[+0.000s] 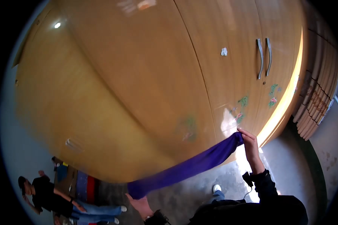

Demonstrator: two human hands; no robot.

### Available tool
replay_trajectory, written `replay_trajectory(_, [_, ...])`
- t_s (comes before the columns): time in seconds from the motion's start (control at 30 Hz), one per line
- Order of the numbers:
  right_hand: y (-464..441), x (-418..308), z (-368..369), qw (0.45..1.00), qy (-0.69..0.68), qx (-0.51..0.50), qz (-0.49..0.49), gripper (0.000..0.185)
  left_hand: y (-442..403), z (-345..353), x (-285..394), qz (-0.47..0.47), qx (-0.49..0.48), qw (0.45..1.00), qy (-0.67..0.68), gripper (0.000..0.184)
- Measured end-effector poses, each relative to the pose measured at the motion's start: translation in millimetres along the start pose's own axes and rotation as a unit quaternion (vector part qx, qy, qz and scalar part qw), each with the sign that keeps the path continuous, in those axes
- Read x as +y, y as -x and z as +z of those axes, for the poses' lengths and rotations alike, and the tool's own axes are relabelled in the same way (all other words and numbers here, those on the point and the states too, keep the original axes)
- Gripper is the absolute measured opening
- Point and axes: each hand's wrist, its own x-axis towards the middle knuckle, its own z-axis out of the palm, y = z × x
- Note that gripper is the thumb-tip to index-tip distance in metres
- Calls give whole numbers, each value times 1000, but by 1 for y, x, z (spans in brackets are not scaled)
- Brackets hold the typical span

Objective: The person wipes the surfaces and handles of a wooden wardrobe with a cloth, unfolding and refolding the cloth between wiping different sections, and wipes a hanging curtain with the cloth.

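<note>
- The wardrobe (150,67), light wood with a glossy face, fills most of the view; two curved metal handles (264,59) stand close together on it.
- The purple cloth (184,168) stretches in a long band between the person's hands, in front of the wardrobe's lower part.
- The right hand (251,146) has its fingers closed on the bunched end of the cloth, near the wardrobe's lower right.
- The left hand (139,205) is at the other end, below the wardrobe in view; the cloth hides part of its fingers, so how far they are open cannot be told.
- Floral decals (239,115) and a small white patch (224,51) mark the wardrobe's front.
- Bright light falls along the wardrobe's right side and onto the grey floor (289,161).
- Right of the wardrobe are long brownish pieces (317,101) bound with dark ties.
- Another person (50,195) in a dark top and jeans is at the wardrobe's lower left.
</note>
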Motion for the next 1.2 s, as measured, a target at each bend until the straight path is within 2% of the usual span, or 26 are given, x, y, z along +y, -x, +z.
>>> replay_trajectory(0.07, [-43, -4, 16, 998, -15, -15, -61, 31, -34, 24, -15, 42, -35, 988, -142, 50])
replay_trajectory(0.13, [-80, -27, 55, 989, 54, -79, -111, 33, -66, 76, -30, 69, 43, 978, -192, 53])
replay_trajectory(0.17, [-99, -33, 80, 966, 127, -95, -202, 36, -84, 104, -42, 65, 39, 978, -193, 53])
replay_trajectory(0.2, [-111, -34, 106, 932, 196, -109, -285, 39, -96, 129, -48, 112, 17, 971, -209, 55])
replay_trajectory(0.23, [-126, -37, 129, 893, 255, -100, -356, 45, -107, 150, -53, 159, -7, 961, -225, 56])
replay_trajectory(0.27, [-143, -43, 149, 843, 313, -89, -428, 51, -120, 168, -60, 156, -14, 961, -229, 56])
replay_trajectory(0.33, [-169, -60, 184, 781, 434, -20, -449, 58, -145, 207, -74, 250, -128, 935, -216, 61])
replay_trajectory(0.37, [-190, -65, 200, 777, 417, 5, -472, 59, -153, 228, -83, 257, -167, 936, -174, 63])
replay_trajectory(0.4, [-207, -68, 214, 774, 401, 29, -489, 59, -160, 245, -97, 251, -175, 935, -179, 63])
replay_trajectory(0.5, [-231, -60, 247, 760, 482, 18, -435, 59, -171, 283, -149, 311, -187, 922, -134, 55])
replay_trajectory(0.53, [-234, -55, 256, 750, 446, 16, -488, 56, -176, 285, -167, 306, -199, 922, -131, 55])
replay_trajectory(0.57, [-236, -52, 264, 733, 410, 11, -542, 54, -184, 283, -190, 459, -98, 778, -418, 52])
replay_trajectory(0.6, [-237, -48, 267, 757, 415, -86, -498, 53, -189, 279, -213, 551, 21, 527, -647, 49])
replay_trajectory(0.67, [-238, -49, 269, 650, 474, -101, -585, 53, -187, 261, -242, 566, 30, 435, -700, 44])
replay_trajectory(0.7, [-242, -50, 266, 659, 476, -94, -575, 53, -196, 247, -254, 613, 9, 404, -679, 42])
replay_trajectory(0.77, [-259, -57, 253, 617, 434, -235, -612, 53, -174, 251, -276, 591, -6, 477, -650, 45])
replay_trajectory(0.8, [-260, -71, 244, 618, 442, -231, -608, 53, -167, 256, -292, 583, -3, 528, -618, 47])
replay_trajectory(0.87, [-257, -102, 226, 568, 517, -167, -618, 55, -143, 265, -313, 559, -30, 539, -630, 48])
replay_trajectory(0.9, [-261, -108, 221, 592, 491, -134, -625, 56, -128, 271, -317, 543, -50, 544, -638, 50])
replay_trajectory(0.93, [-275, -110, 219, 575, 422, -44, -700, 57, -119, 281, -324, 547, -74, 555, -623, 50])
replay_trajectory(0.97, [-279, -125, 207, 592, 428, -44, -681, 59, -115, 289, -335, 549, -79, 558, -617, 50])
replay_trajectory(1.0, [-279, -142, 195, 610, 432, -42, -663, 62, -110, 298, -342, 554, -85, 560, -610, 50])
replay_trajectory(1.03, [-275, -159, 174, 691, 480, -97, -531, 66, -109, 305, -354, 553, -86, 561, -610, 50])
replay_trajectory(1.07, [-278, -171, 157, 728, 492, -82, -470, 69, -108, 313, -365, 590, -95, 515, -615, 50])
replay_trajectory(1.1, [-285, -179, 137, 715, 502, -33, -485, 69, -107, 321, -374, 626, -104, 466, -616, 49])
replay_trajectory(1.2, [-307, -198, 70, 685, 515, 127, -500, 71, -94, 352, -410, 623, -116, 458, -624, 54])
